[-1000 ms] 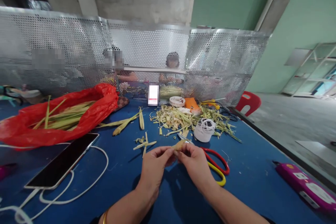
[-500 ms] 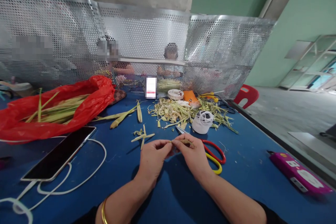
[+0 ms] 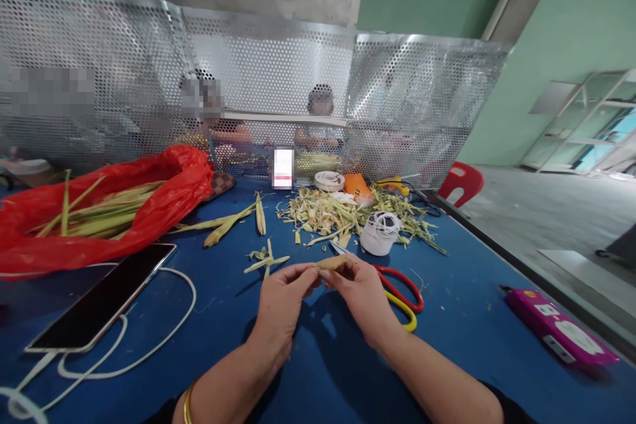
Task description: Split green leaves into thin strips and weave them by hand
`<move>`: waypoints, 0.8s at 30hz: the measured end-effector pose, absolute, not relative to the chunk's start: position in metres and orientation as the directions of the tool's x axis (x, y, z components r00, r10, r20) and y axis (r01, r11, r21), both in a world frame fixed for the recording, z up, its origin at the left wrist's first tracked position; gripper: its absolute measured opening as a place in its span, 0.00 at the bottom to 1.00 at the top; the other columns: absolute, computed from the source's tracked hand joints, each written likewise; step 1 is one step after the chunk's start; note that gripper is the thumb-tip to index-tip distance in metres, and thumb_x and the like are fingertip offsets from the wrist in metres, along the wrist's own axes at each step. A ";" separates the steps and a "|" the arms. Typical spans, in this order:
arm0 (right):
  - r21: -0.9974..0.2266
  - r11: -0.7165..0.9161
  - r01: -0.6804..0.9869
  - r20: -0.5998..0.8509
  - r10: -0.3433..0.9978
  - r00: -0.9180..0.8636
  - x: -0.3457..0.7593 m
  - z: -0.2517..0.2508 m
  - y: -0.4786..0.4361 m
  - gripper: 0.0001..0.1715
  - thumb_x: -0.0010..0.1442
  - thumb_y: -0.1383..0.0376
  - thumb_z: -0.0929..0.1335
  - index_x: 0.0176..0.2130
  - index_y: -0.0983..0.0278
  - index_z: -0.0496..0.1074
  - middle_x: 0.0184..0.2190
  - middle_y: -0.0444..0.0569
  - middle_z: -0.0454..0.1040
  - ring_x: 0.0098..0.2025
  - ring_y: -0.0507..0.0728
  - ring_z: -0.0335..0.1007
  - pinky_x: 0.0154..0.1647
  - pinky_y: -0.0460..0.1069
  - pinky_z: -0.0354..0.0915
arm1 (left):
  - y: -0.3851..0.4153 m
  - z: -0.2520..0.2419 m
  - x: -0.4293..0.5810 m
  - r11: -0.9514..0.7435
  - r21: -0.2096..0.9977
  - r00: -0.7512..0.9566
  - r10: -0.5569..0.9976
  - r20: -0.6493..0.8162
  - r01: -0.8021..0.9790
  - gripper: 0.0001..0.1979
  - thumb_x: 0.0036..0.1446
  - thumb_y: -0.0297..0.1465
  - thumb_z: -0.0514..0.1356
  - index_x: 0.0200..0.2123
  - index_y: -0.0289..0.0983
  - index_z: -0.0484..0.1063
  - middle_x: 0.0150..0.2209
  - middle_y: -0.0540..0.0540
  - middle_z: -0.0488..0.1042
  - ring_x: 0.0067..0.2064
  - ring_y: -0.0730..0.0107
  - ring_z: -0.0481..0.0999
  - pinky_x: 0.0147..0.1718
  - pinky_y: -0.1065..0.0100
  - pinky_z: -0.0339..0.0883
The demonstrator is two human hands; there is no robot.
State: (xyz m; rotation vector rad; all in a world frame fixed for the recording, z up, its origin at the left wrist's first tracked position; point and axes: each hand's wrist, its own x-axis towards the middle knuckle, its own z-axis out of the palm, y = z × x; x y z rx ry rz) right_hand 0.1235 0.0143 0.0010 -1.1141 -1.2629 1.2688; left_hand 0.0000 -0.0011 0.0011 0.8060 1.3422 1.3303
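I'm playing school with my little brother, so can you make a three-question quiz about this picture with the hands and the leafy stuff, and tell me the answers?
1. Pick one. What lies inside the open, crinkly red plastic bag?
A) shiny purple packets
B) long yellow-green leaf strips
C) thin white cord

2. True or false? The bare left hand and the bare right hand both have fingers on a small tan leafy piece.

3. Fill the gap. The metal-bladed scissors beside the right hand have one red handle loop and one ____ handle loop.

Key: 1. B. 2. True. 3. Yellow.
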 end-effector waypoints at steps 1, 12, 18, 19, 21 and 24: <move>-0.999 0.008 -0.038 0.012 0.994 -0.109 0.123 0.001 0.014 0.11 0.47 0.60 0.73 0.28 0.66 0.72 0.22 0.42 0.71 0.26 0.52 0.65 0.31 0.46 0.62 | -0.001 0.001 0.000 0.164 0.965 -0.253 0.944 -0.214 -0.202 0.10 0.40 0.34 0.67 0.28 0.35 0.80 0.26 0.46 0.79 0.30 0.69 0.75 0.32 0.72 0.66; -0.999 -0.021 -0.044 -0.016 0.993 -0.120 0.122 -0.004 0.014 0.13 0.47 0.59 0.71 0.22 0.66 0.71 0.18 0.42 0.69 0.22 0.50 0.62 0.26 0.46 0.59 | -0.003 0.001 0.001 0.275 0.895 -0.182 0.918 -0.353 -0.352 0.11 0.38 0.35 0.69 0.27 0.35 0.79 0.28 0.46 0.78 0.33 0.69 0.74 0.32 0.72 0.65; -0.951 0.187 0.247 0.135 0.968 -0.213 0.135 0.010 0.021 0.07 0.53 0.62 0.67 0.28 0.64 0.71 0.23 0.43 0.71 0.27 0.52 0.65 0.29 0.46 0.59 | 0.001 0.000 -0.002 0.223 0.926 -0.214 0.931 -0.295 -0.304 0.11 0.40 0.35 0.69 0.28 0.35 0.79 0.27 0.48 0.78 0.31 0.72 0.74 0.32 0.73 0.66; -0.885 0.272 0.378 0.198 0.955 -0.222 0.143 0.016 0.021 0.05 0.54 0.64 0.67 0.30 0.64 0.71 0.26 0.44 0.72 0.29 0.53 0.66 0.31 0.46 0.60 | 0.002 0.001 -0.003 0.225 0.921 -0.224 0.926 -0.304 -0.318 0.11 0.40 0.35 0.69 0.28 0.35 0.79 0.27 0.47 0.78 0.31 0.72 0.75 0.33 0.73 0.67; -0.637 0.372 0.675 0.310 0.926 -0.217 0.162 0.026 0.019 0.06 0.54 0.66 0.66 0.35 0.63 0.71 0.33 0.47 0.72 0.34 0.55 0.67 0.35 0.47 0.59 | 0.004 0.004 -0.005 0.232 0.905 -0.244 0.912 -0.330 -0.355 0.11 0.40 0.34 0.69 0.28 0.35 0.79 0.26 0.47 0.79 0.31 0.71 0.76 0.33 0.72 0.68; -0.281 0.214 0.936 0.233 0.961 -0.150 0.191 0.026 0.008 0.11 0.54 0.69 0.64 0.39 0.65 0.70 0.39 0.55 0.71 0.37 0.60 0.68 0.34 0.50 0.58 | 0.005 0.007 -0.008 0.238 0.887 -0.245 0.904 -0.351 -0.397 0.09 0.41 0.33 0.68 0.28 0.34 0.78 0.26 0.46 0.79 0.29 0.71 0.77 0.30 0.72 0.68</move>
